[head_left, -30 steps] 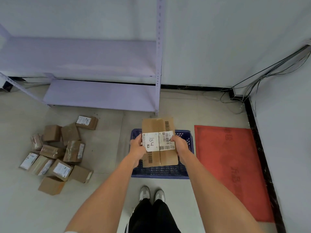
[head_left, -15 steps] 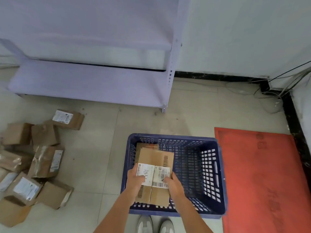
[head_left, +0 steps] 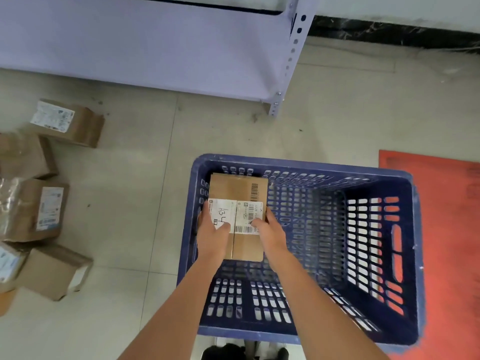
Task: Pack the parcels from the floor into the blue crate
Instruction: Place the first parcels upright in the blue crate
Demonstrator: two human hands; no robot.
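1. Pale floor tiles [head_left: 337, 113] fill the frame, and the blue perforated plastic crate [head_left: 413, 255] stands on them at lower centre-right.
2. A brown rectangular cardboard parcel with white barcode labels [head_left: 237, 188] is seen inside the crate, against its left wall and far-left corner; whether it already rests on the crate floor cannot be told.
3. The parcel is held at its near half by both hands: the left hand [head_left: 211, 233] is wrapped round the left edge with the thumb laid on the label, and the right hand [head_left: 270, 231] is curled round the right edge with the thumb on top.
4. The step in hand is judged to be the setting down. The parcel should be kept flat and pressed square into that corner, so that the wide free part of the crate at centre and right is left for the rest.
5. The fingers should be loosened only once the underside is felt to be borne, then drawn straight up clear of the left wall.
6. More brown cardboard parcels [head_left: 33, 209] lie heaped at the left edge of the frame, well apart from the crate.
7. A lilac metal shelf unit [head_left: 155, 42] crosses the top, and a red floor mat [head_left: 449, 229] lies just beside the crate at right.
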